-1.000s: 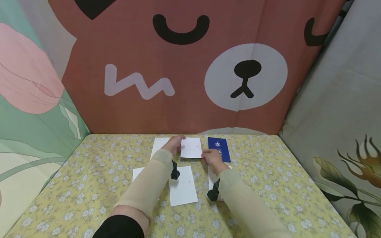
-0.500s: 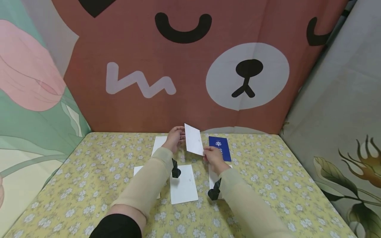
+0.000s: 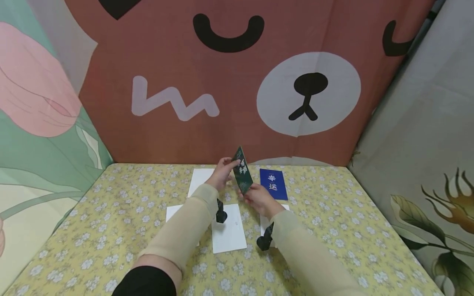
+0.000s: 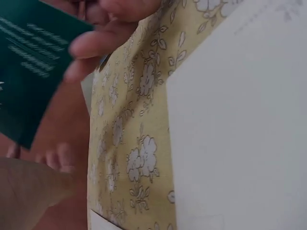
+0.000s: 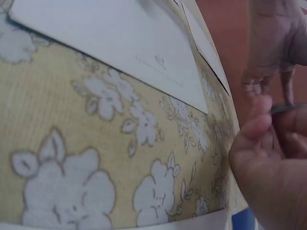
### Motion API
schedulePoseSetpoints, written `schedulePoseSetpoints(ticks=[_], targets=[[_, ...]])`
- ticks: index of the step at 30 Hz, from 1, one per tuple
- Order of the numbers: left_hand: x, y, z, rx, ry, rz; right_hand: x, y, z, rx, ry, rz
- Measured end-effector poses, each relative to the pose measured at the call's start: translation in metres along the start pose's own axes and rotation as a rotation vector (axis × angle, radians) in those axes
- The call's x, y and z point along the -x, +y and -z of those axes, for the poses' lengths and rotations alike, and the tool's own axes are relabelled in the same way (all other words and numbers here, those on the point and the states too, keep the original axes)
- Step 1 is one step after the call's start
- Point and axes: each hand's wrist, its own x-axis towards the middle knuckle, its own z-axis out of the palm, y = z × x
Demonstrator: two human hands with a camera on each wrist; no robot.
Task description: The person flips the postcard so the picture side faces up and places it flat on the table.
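The desk wears a yellow cloth scattered with small white flowers, and behind it hangs a big brown bear-face backdrop. Several white cards lie face down on the cloth: one at the back, one near the middle, one partly under the left forearm and another mostly hidden beneath the right wrist. A blue card with white characters lies flat just to the right of the hands.

Between the two hands, lifted clear of the desk and standing almost on edge, is a dark green card with pale print on its face. The left hand meets it at the upper end, fingers curled onto the top corner. The right hand takes it from below, thumb and fingers pinching the lower edge. So each grip is closed on the green card, one above and one beneath, with the card tilted between them over the back white card and the blue one.

From the left wrist view the green card fills the upper left, fingertips pressed against its edge.
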Motion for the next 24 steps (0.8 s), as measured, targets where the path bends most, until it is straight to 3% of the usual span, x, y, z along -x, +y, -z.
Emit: schedulePoseSetpoints(ticks=[4,13,18,24], targets=[[-0.001,0.001,0.000,0.018,0.045,-0.006,0.002,-0.002,0.000,-0.066,-0.092,-0.011],[-0.004,0.000,0.005,0.020,0.140,-0.089,0.007,-0.003,0.006,-0.132,-0.150,-0.015],[-0.004,0.000,0.007,0.028,0.125,-0.099,0.010,-0.004,0.008,-0.167,-0.209,-0.038],[-0.007,-0.001,0.013,0.072,0.111,-0.086,0.011,-0.006,0.015,-0.120,-0.179,-0.036]])
